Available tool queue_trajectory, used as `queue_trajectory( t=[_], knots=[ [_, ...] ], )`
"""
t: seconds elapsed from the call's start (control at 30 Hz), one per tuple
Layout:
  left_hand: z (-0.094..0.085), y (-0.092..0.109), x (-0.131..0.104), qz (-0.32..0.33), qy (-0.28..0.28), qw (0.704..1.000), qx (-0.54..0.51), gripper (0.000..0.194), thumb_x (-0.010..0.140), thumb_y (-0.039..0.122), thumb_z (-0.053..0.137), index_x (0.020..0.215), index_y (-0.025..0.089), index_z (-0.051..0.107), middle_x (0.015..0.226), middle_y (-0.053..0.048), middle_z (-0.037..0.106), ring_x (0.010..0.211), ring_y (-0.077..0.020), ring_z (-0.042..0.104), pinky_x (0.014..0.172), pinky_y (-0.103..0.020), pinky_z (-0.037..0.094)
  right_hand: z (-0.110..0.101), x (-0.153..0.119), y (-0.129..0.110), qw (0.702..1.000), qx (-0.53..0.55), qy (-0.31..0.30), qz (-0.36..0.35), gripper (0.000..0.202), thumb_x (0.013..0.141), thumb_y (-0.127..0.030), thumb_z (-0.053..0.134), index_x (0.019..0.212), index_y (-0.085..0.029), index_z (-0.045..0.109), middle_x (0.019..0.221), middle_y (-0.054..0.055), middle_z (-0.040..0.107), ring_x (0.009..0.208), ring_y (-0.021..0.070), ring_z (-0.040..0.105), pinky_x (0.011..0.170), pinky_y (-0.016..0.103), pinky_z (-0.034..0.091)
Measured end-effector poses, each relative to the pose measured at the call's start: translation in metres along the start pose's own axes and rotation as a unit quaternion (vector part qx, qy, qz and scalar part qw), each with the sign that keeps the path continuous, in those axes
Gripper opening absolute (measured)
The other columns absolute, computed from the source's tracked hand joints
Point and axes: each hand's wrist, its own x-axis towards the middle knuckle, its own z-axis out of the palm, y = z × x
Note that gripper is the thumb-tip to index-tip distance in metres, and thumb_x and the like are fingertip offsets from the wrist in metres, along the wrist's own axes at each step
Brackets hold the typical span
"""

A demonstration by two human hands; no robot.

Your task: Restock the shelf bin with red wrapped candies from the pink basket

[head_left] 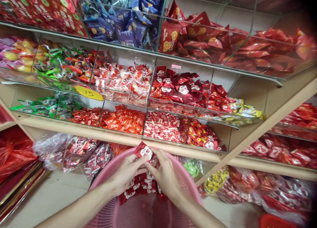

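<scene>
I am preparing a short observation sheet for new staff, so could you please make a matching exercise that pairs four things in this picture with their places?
Things
1. round pink perforated plastic basket
2. glossy dark-red packet with white print
3. flat yellow oval label with a red edge
4. shiny blue packets

Places
A. at the front edge of the middle row
B. in the highest row in view
C. beneath the left hand and right hand
D. pinched in the left hand, close to the right hand

Pairs: 1-C, 2-D, 3-A, 4-B
</scene>
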Motion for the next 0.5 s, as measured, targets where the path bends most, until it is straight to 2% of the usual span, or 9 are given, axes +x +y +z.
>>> queue_trajectory(
  t=[0.1,0.2,0.37,0.5],
  knots=[
    [-0.005,0.003,0.005,-0.003,-0.007,1.0,-0.023,0.033,0.075,0.035,0.068,0.1,0.014,0.064,0.1,-0.009,0.068,0.088,-0.0185,0.064,0.088,-0.036,0.048,-0.006,-0.005,0.006,1.0,-0.018,-0.014,-0.007,0.052,0.081,-0.031,0.057,0.13,-0.024,0.039,0.106,0.007,0.059,0.079,0.0175,0.06,0.073,0.031,0.051],
    [-0.023,0.016,0.009,-0.019,0.01,1.0,0.016,0.034,0.072,0.032,0.071,0.1,0.015,0.063,0.101,-0.007,0.068,0.086,-0.0166,0.064,0.081,-0.029,0.049,-0.018,-0.01,0.018,0.998,-0.061,-0.021,-0.002,0.06,0.083,-0.032,0.054,0.136,-0.023,0.028,0.116,0.01,0.054,0.082,0.0175,0.06,0.077,0.033,0.051],
    [-0.05,0.033,0.007,-0.025,0.001,0.986,0.168,0.029,0.072,0.035,0.069,0.091,0.014,0.064,0.084,-0.002,0.067,0.07,-0.0085,0.059,0.066,-0.019,0.045,-0.035,-0.017,0.039,0.996,-0.08,-0.037,0.002,0.053,0.086,-0.028,0.048,0.135,-0.024,0.028,0.12,0.01,0.05,0.078,0.0145,0.059,0.08,0.032,0.051],
    [-0.05,0.032,0.013,-0.021,-0.009,0.973,0.228,0.03,0.071,0.039,0.067,0.087,0.014,0.061,0.078,-0.002,0.067,0.064,-0.0092,0.058,0.058,-0.02,0.042,-0.039,-0.021,0.045,0.993,-0.111,-0.047,-0.012,0.051,0.086,-0.024,0.048,0.134,-0.024,0.031,0.117,0.008,0.054,0.097,0.0181,0.058,0.086,0.033,0.05]
  ],
)
